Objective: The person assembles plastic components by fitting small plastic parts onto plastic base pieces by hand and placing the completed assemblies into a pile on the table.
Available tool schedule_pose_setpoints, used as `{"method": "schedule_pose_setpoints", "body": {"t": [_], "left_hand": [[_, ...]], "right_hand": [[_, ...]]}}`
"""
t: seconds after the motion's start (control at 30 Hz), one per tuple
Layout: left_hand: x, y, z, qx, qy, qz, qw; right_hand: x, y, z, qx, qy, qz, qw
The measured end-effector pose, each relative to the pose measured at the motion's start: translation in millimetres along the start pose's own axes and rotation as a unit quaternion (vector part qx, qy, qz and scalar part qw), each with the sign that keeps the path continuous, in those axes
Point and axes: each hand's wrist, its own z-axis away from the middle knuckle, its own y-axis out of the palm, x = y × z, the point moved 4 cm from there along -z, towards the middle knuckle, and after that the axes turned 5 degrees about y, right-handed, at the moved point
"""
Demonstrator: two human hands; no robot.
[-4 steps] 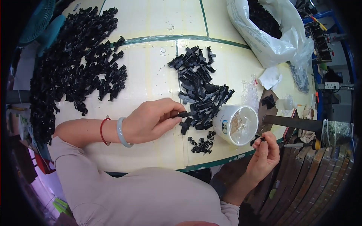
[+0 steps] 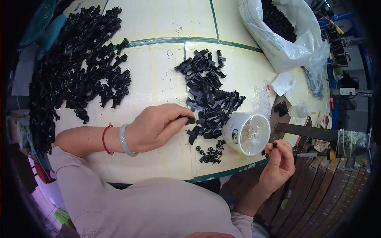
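My left hand [image 2: 156, 126] is closed around a black plastic part [image 2: 190, 119], just left of a heap of similar black plastic parts [image 2: 206, 89] on the table. Between the thumb and fingers of my right hand [image 2: 279, 160] is a small black piece [image 2: 274, 146], too small to make out its kind. That hand is held up at the table's right edge, beside a white tub [image 2: 227, 131] lined with clear plastic. Small round black pieces [image 2: 210, 152] lie in a loose cluster between my hands, at the tub's left.
A big pile of black parts [image 2: 79, 67] covers the table's left side. At the far right stands a white plastic bag [image 2: 258, 27] with dark contents. A dark metal bar [image 2: 305, 131] reaches in behind my right hand. Crumpled white paper [image 2: 283, 83] lies near the bag.
My left hand has drawn the black part slightly left, away from the heap. The small piece in my right fingers shows more plainly. The whole view has shifted slightly.
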Motion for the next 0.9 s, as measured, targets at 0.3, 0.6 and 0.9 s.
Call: {"method": "schedule_pose_setpoints", "body": {"t": [0.3, 0.6, 0.9], "left_hand": [[0, 4, -45, -0.018, 0.191, -0.222, 0.956], [-8, 10, -38, 0.038, 0.163, -0.156, 0.973], [-2, -10, -36, 0.004, 0.079, -0.202, 0.976]], "right_hand": [[12, 15, -7, 0.016, -0.015, 0.078, 0.997], [18, 17, -6, 0.011, -0.093, 0.226, 0.970], [23, 28, -14, 0.065, -0.151, 0.305, 0.938]]}}
